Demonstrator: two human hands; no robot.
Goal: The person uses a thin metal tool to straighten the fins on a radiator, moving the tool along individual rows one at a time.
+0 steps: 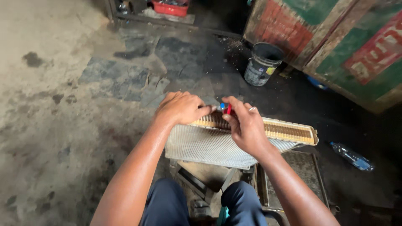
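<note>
a finned metal radiator core stands tilted on edge over the person's knees, its brass-coloured top edge facing up and away. the left hand lies curled over the near-left end of that top edge, fingers folded down and pressing on the radiator. the right hand sits just beside it on the same edge, thumb and forefinger pinching a small red and blue tool whose tip meets the radiator's top; how far the tool goes in, i cannot tell. the two hands are close, almost touching.

a second dark radiator lies flat on the floor below and to the right of the core. a black bucket stands well beyond the radiator, near painted wooden boards. a plastic bottle lies on the floor to the radiator's right. a red tray sits far beyond it.
</note>
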